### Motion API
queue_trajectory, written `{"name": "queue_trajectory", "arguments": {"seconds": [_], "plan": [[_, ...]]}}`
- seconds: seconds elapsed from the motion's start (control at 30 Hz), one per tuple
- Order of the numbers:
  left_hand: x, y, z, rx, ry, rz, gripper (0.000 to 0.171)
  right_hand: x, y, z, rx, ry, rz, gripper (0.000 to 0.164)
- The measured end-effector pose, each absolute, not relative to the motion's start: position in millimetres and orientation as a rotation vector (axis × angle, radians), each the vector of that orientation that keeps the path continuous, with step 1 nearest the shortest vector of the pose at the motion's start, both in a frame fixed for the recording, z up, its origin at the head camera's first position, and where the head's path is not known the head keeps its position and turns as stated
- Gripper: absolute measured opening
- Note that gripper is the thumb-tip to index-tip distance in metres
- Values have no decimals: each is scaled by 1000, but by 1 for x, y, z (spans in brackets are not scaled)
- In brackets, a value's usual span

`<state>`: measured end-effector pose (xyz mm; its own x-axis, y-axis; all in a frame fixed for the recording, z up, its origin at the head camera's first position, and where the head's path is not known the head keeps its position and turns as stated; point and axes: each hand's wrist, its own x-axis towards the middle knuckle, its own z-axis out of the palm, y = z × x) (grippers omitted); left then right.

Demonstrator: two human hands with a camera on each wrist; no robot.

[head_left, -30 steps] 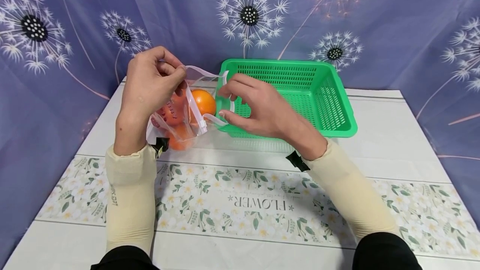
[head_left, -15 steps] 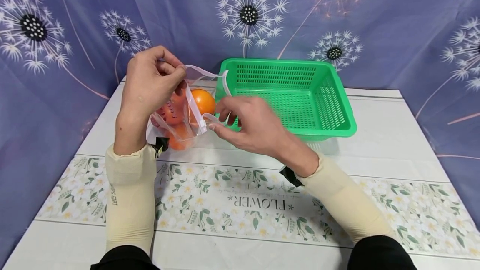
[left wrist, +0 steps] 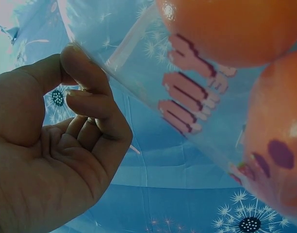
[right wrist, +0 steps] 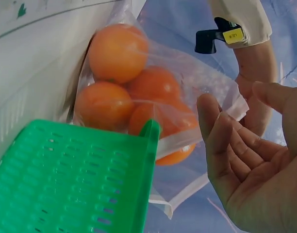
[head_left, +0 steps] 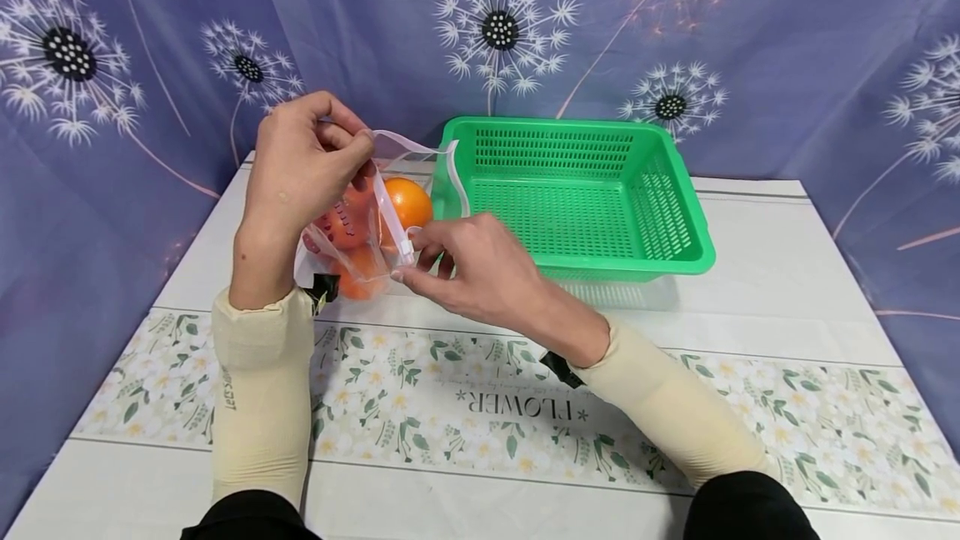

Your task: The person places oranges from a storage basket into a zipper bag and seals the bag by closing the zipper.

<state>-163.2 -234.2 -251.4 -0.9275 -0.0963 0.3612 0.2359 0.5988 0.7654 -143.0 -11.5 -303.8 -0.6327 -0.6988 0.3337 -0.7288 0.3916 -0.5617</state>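
Note:
A clear zip bag (head_left: 388, 215) with pink lettering and a white zip strip stands at the left of the table, its mouth spread toward the basket. Several oranges (head_left: 408, 202) fill it; more of them (right wrist: 118, 53) show through the plastic in the right wrist view. My left hand (head_left: 296, 169) pinches the upper rim between thumb and index finger, as the left wrist view confirms. At the near end of the zip, by the slider, is my right hand (head_left: 480, 265). Its thumb and index finger stand apart around the bag's corner (right wrist: 239, 108).
Directly right of the bag stands a green perforated basket (head_left: 693, 261), with no fruit in it. The bag's far lip overlaps its left rim. A flower-printed cloth (head_left: 517, 448) covers the table, and a purple dandelion curtain (head_left: 360, 32) hangs behind.
My right hand has moved left and toward me, from the bag's far lip down to the near zip end. The left hand has kept its pinch in place.

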Motion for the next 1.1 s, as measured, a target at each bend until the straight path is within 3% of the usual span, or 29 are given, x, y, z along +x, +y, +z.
{"name": "queue_trajectory", "arguments": {"seconds": [0.5,0.77,1.1], "plan": [[-161,-232,-251,-118,-2474,-1238,12,-140,-18,-319,1183,-2552,1408,22],[-160,-232,-250,-113,-2484,-1241,11,-140,-19,-323,1196,-2451,1721,11],[-159,-232,-247,-95,-2491,-1245,10,-141,-17,-325,1193,-2391,1899,9]]}}
